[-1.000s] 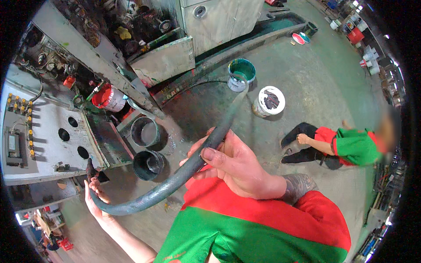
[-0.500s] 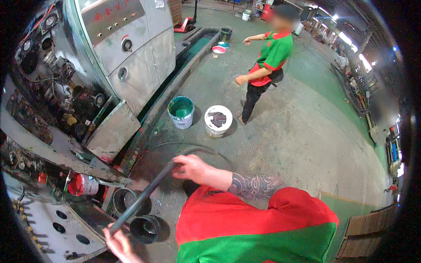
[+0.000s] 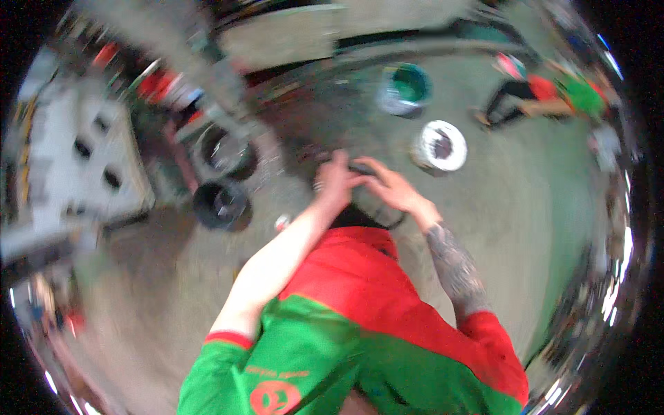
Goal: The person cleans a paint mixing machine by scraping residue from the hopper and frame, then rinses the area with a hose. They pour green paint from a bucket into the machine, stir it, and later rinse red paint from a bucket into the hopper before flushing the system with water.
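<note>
Basically, head view: the dark, round, rubber-looking hose (image 3: 361, 168) sits between the bare left hand (image 3: 335, 183) and bare right hand (image 3: 389, 188), ahead of the green-and-red-clad torso (image 3: 339, 283). Right fingers curve over it, left ones bunch close; blur hides whether either pinches. Likely bendy but springy, fairly heavy, maybe slick, not fragile. Best gripped full-palm, hands apart.

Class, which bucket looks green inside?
The pale bucket above and left of the white-rimmed bucket in the picture; no other bucket shows green inside.

Red-and-green short-sleeved shirt (image 3: 353, 318), round emblem (image 3: 274, 398)
</note>
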A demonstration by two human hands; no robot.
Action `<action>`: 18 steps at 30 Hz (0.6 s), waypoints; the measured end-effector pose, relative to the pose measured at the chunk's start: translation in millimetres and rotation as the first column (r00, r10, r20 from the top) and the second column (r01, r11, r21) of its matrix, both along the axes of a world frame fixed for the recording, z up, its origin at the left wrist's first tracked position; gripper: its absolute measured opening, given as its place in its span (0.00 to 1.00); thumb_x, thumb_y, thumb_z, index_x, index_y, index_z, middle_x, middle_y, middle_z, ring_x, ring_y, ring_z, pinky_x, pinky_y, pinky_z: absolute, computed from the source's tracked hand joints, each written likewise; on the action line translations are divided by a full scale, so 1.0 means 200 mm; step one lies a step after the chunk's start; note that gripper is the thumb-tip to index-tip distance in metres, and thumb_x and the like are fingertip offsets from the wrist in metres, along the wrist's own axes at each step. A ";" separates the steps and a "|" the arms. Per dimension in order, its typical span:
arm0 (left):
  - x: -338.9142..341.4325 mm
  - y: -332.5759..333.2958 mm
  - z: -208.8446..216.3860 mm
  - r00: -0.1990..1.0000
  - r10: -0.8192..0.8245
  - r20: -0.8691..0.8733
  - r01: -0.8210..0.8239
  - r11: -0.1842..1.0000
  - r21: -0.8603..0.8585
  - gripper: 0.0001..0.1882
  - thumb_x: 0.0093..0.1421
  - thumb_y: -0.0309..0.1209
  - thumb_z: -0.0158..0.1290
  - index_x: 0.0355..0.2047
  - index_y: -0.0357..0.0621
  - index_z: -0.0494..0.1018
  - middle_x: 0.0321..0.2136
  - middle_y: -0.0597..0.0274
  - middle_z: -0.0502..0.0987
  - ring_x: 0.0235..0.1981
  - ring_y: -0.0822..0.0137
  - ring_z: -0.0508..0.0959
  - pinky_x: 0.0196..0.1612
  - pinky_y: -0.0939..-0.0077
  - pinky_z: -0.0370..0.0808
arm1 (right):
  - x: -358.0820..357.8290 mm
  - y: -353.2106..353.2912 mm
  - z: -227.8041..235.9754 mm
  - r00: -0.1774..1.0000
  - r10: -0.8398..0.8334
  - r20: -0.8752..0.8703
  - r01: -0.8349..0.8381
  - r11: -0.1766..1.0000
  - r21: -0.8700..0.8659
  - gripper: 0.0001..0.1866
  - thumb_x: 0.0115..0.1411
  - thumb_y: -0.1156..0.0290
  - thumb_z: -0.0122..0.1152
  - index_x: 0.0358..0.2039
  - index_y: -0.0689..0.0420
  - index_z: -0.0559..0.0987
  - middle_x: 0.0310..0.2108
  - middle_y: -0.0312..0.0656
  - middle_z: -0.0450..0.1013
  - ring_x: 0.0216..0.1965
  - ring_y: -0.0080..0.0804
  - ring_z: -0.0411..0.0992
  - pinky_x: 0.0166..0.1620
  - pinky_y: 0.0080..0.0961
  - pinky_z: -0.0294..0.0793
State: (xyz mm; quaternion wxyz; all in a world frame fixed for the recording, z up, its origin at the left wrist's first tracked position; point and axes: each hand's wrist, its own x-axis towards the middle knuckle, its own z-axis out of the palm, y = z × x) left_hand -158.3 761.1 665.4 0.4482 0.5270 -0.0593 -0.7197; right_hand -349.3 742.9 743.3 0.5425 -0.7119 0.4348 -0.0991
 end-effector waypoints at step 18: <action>1.22 1.88 -0.52 0.571 -0.354 0.741 -0.554 0.499 0.666 0.23 0.63 0.46 0.50 0.47 0.43 0.81 0.46 0.43 0.81 0.52 0.47 0.80 0.54 0.57 0.76 | 0.52 -0.51 -0.41 0.829 0.410 -0.380 -0.412 0.908 0.081 0.26 0.72 0.53 0.48 0.65 0.52 0.69 0.51 0.63 0.75 0.53 0.65 0.72 0.57 0.50 0.71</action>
